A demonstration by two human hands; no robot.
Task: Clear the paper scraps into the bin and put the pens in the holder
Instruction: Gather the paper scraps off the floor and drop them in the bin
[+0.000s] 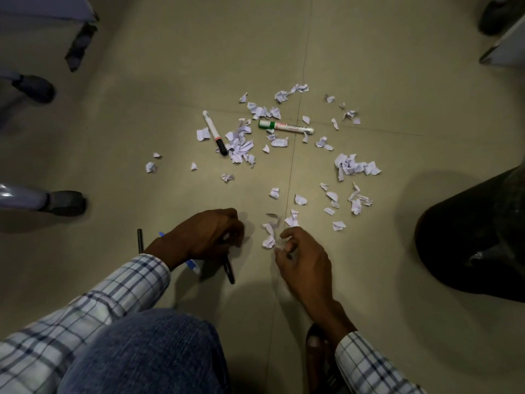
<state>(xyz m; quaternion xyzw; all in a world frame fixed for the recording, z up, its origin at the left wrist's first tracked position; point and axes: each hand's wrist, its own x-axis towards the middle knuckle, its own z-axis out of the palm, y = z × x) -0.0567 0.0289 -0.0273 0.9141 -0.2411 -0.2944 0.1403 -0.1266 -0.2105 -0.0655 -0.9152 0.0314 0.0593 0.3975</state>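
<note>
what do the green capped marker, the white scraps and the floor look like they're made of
Green-capped marker: looks like smooth plastic, with a white barrel, printed label and slight sheen.
White scraps: thin matte paper, judging by the crumpled folds and torn edges.
Floor: probably glazed or polished tile, given the straight grout lines crossing it and the soft reflections; stone or vinyl cannot be ruled out.

The only lettering is a dark line of print and a red patch on the white barrel of the green-capped marker on the floor, too blurred to read.
</note>
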